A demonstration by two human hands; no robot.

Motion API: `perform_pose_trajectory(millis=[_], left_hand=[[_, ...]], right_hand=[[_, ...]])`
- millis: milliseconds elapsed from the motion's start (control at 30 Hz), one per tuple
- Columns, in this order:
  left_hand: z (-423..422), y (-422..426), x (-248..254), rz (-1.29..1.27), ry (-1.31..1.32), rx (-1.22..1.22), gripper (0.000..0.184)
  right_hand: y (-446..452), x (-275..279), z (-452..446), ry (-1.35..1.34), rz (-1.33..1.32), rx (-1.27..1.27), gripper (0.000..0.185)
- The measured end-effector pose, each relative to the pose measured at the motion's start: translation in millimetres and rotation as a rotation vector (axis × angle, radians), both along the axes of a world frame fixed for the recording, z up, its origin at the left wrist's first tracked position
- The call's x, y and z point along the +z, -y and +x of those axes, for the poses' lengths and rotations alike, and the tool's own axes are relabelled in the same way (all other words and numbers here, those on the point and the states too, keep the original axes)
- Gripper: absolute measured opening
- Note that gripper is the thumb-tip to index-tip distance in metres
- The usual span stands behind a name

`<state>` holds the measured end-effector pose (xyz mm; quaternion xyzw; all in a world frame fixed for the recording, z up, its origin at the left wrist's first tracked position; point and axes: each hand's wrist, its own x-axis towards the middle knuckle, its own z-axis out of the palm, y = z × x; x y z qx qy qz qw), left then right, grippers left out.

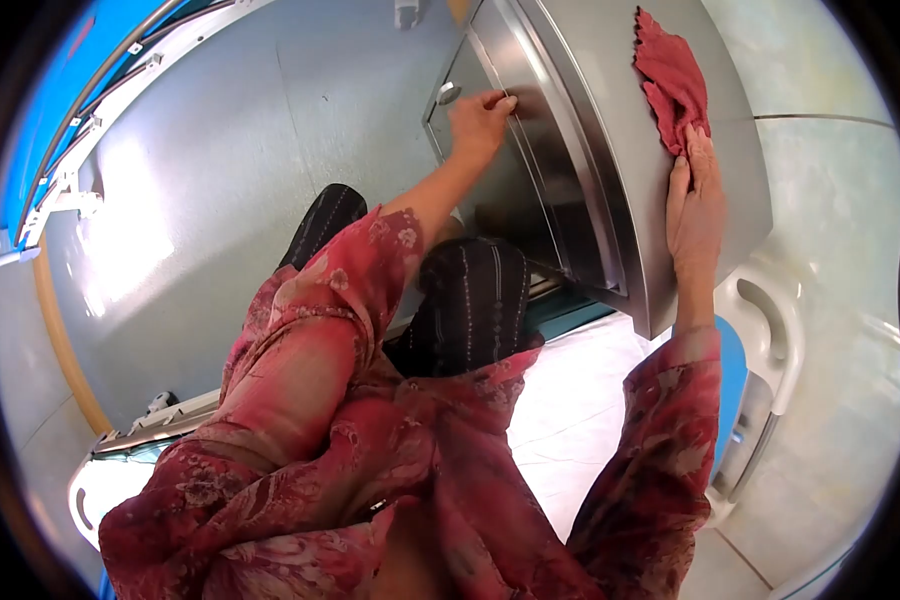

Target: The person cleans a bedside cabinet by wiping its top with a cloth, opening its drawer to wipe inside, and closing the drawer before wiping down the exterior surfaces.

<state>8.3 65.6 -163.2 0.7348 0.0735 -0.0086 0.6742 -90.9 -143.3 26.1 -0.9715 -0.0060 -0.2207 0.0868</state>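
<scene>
Cloth (673,85), red and crumpled, lies on the flat grey top of the cabinet (740,190), its far end spread out and its near end bunched under the fingers of my right hand (698,205). Those fingers are nearly straight and together, pressing the cloth down rather than clenched around it, as far as I can judge. The fingers of my left hand (480,128) are bent, thumb and forefinger close together at the seam below the drawer front (542,125), beside a small round knob (449,93). I cannot tell whether they pinch the edge or merely touch it.

The drawer front looks shut. The cloth covers only a narrow part of the top, and nothing visible lets me judge how much is done or left.

Whatever is under the cloth is hidden, as is the palm side of my right hand. The lower cabinet front is shadowed and partly behind my dark-trousered knee (475,300). The white bed rail (792,335) is only partly in view, and the round dark border cuts off the surroundings.
</scene>
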Motion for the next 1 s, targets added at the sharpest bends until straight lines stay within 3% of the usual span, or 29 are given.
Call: perform_pose_trajectory(millis=[300,467,600,700,800,967,1000], left_hand=[[9.5,11.4,-25.2,0.108,0.03,0.099,0.025],[-14.5,9.2,-1.4,0.081,0.139,0.07,0.023],[-54.0,32.5,16.3,0.163,0.28,0.021,0.034],[-109.7,31.2,47.2,0.188,0.494,-0.118,0.036],[-149.6,4.6,76.9,-0.102,0.279,-0.551,0.028],[-155.0,-15.8,133.2,-0.204,0.189,-0.419,0.028],[-148.7,-12.5,144.1,-0.151,0.476,-0.323,0.029]], right_hand=[[0.0,-0.5,-1.5,0.042,0.054,-0.006,0.035],[-1.4,0.9,-3.4,0.087,0.06,0.005,0.034],[6.6,-3.4,-1.6,0.027,0.023,0.013,0.037],[10.5,-4.8,1.1,-0.017,0.023,0.014,0.039],[3.5,-2.1,-1.4,-0.074,-0.008,-0.009,0.04],[-40.0,15.0,-36.3,-0.12,-0.067,0.146,0.04],[-48.9,17.8,-43.8,-0.14,-0.031,0.171,0.04]])
